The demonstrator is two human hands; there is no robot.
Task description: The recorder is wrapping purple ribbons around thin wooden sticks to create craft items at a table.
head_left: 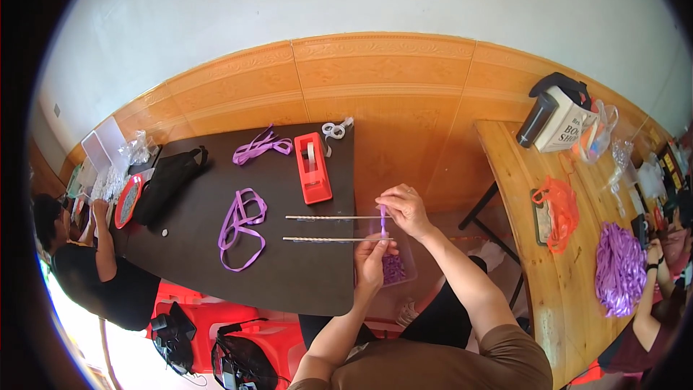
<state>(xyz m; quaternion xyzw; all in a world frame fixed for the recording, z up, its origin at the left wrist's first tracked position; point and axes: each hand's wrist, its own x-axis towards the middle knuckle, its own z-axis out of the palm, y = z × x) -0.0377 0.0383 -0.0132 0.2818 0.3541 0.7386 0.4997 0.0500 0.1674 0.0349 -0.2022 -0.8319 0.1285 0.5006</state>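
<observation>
Purple ribbon piece (382,221) sits pinched btwn both hands at the bench's right edge — right hand (406,209) grips its top end from 12 o'clock, left hand (372,258) pinches the bottom end from 6 o'clock, both closed narrow on it. Ribbon runs upright across the tips of two thin rods (328,217) lying parallel on the dark bench (303,274), approx. level, pointing to 9 o'clock.

Progress, as a judgement: early to mid. Only this one short piece is at the rods, and it looks stretched over them, not knotted yet — can't tell for sure, too small. Clear box (397,269) just below the left hand holds a small heap of purple bits, prob. finished or cut pieces. Plenty left: a big loop of purple ribbon (240,230) lies at 9 o'clock of the hands, another bundle (260,147) at approx. 10–11 o'clock, both untouched. Red tape dispenser (312,166) stands btwn them, w/ a white tape roll (334,130) behind it at 12 o'clock.

Another person (86,260) works at the bench's far left end; a purple ribbon heap (618,267) sits on the wooden bench at 3 o'clock.
</observation>
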